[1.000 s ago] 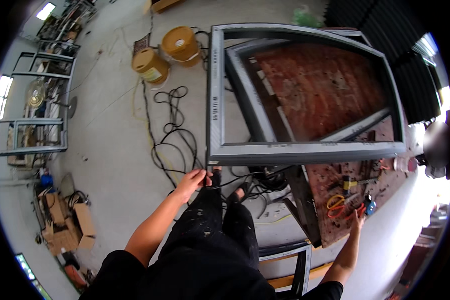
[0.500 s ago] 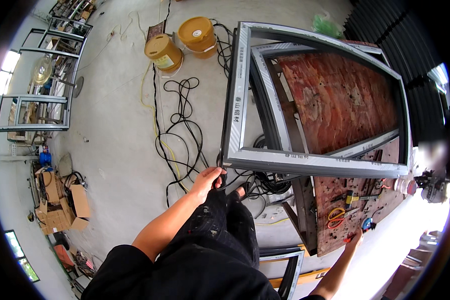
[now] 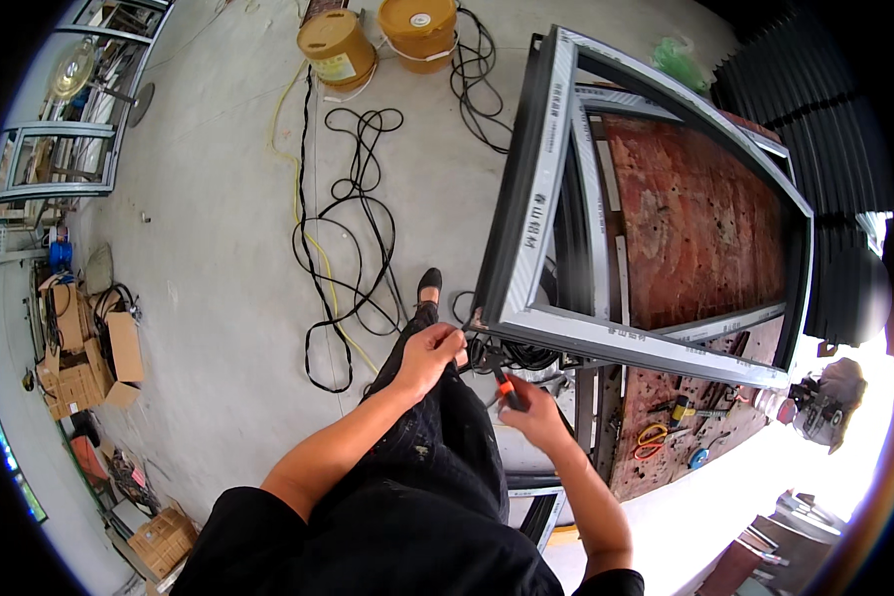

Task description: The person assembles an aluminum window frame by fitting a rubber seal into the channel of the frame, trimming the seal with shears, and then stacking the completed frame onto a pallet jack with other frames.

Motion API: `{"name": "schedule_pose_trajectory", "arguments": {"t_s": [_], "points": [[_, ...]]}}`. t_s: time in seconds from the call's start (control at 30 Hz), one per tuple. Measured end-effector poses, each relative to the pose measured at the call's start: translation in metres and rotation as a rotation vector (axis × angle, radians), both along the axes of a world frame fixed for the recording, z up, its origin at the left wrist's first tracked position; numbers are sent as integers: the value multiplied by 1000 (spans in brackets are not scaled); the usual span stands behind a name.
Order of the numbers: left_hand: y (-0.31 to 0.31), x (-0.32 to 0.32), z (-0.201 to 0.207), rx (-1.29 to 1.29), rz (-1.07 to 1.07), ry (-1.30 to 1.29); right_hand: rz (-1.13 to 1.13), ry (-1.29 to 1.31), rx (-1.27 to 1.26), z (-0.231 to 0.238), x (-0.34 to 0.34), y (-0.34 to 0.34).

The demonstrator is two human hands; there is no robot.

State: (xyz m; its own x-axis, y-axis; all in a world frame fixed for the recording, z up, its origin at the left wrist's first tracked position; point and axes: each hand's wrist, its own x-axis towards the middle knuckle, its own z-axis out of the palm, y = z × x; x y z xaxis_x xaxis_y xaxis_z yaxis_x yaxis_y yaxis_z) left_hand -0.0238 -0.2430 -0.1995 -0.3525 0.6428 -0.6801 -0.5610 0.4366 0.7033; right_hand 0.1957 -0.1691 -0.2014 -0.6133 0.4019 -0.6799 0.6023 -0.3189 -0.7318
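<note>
Handheld tool (image 3: pixel 506 385): 1 (buckets (image 3: pixel 417 38): 2)

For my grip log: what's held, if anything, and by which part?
The right hand holds an orange-and-black tool by its handle. Whether the left hand, near the frame, holds anything cannot be told.

Grey frame (image 3: pixel 536 214), left hand (image 3: pixel 430 360) near corner; orange-handled tool (image 3: pixel 509 390) in right hand (image 3: pixel 537 413)

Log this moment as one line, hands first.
left hand: beside corner of grey frame | right hand: gripping orange-black tool | red-brown board: scissors on top
</note>
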Motion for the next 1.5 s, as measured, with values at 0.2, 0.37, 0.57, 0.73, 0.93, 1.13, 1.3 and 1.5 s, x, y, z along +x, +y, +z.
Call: {"name": "schedule_pose_trajectory", "arguments": {"t_s": [0.2,0.37,0.57,0.73,0.93,1.13,1.3,1.5], "points": [[-12,-16,-10,27,-224,352,91,-36,-45,0,-36,26],[-10,-33,-9,115,-376,587,121,-36,-97,4,-46,33],[-6,-48,-10,256,-522,840,222,-103,35,20,-61,43],[-5,-49,-13,269,-519,821,316,-134,245,29,-67,47],[-4,-47,-10,247,-503,744,373,-98,390,25,-63,49],[-1,-51,-9,240,-579,746,372,-117,433,24,-62,47],[3,-55,-12,274,-635,750,361,-91,571,22,-62,43],[5,-54,-2,188,-654,751,333,-157,868,38,-44,33]]}}
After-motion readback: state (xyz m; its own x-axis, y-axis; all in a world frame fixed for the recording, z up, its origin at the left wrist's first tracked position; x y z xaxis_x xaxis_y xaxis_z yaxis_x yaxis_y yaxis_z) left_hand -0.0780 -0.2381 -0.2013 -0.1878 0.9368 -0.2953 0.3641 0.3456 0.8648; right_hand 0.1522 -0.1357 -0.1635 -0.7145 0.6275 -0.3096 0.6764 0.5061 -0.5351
